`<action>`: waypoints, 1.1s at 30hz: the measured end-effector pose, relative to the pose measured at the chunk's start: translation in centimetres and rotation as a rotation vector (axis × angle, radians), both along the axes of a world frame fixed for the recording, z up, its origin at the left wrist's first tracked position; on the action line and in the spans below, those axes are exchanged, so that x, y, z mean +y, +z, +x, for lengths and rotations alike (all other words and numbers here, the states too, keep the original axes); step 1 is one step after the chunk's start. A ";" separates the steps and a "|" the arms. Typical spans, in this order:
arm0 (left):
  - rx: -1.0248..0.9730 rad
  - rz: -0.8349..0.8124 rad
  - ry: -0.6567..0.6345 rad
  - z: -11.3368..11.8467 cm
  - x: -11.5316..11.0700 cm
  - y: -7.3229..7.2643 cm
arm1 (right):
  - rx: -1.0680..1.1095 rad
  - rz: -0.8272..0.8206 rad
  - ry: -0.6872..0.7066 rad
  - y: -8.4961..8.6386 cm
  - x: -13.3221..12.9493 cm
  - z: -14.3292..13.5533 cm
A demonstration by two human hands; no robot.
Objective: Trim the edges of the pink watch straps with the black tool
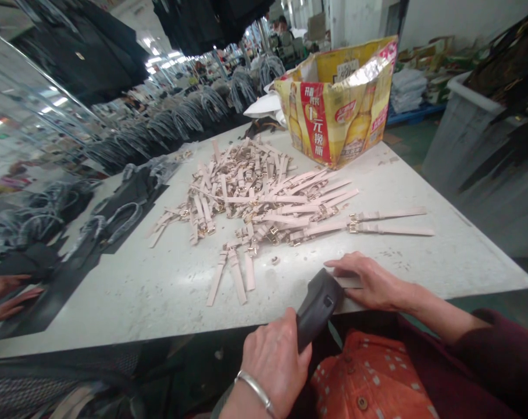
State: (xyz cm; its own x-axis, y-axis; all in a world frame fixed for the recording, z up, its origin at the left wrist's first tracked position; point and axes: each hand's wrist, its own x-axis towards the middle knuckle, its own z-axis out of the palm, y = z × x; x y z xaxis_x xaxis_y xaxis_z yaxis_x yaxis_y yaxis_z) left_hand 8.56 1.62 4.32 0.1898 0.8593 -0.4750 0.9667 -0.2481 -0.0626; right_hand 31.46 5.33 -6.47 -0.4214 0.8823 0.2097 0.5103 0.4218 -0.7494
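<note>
My left hand, with a silver bangle at the wrist, is wrapped round the handle of a dark grey handheld tool. The tool tilts up over the front edge of the table, and its exact kind is not clear. By the tool's head, my right hand pinches a pale pink strap between fingers and thumb. The far end of that strap is hidden behind the tool. Beyond my hands lies a heap of similar pink straps with gold-coloured buckles, and two buckled straps stick out to the right.
A yellow cardboard box stands at the back of the white table. Another person's hands rest at the left among black pieces with wrapped handles. A grey bin stands beyond the right edge. Black bags hang above.
</note>
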 end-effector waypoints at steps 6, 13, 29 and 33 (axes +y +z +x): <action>-0.075 0.059 -0.007 1.1 0.8 -1.2 | -0.010 -0.018 -0.054 0.2 -0.2 0.0; -0.059 0.065 0.081 -1.0 1.9 -0.6 | -0.016 -0.006 -0.094 -0.1 -0.3 -0.5; -0.049 0.009 0.082 0.3 1.1 -0.9 | -0.027 -0.014 -0.165 -0.5 -0.1 -1.0; -0.098 0.081 0.114 -1.0 1.7 -1.2 | -0.005 -0.030 -0.167 -0.4 -0.2 -1.0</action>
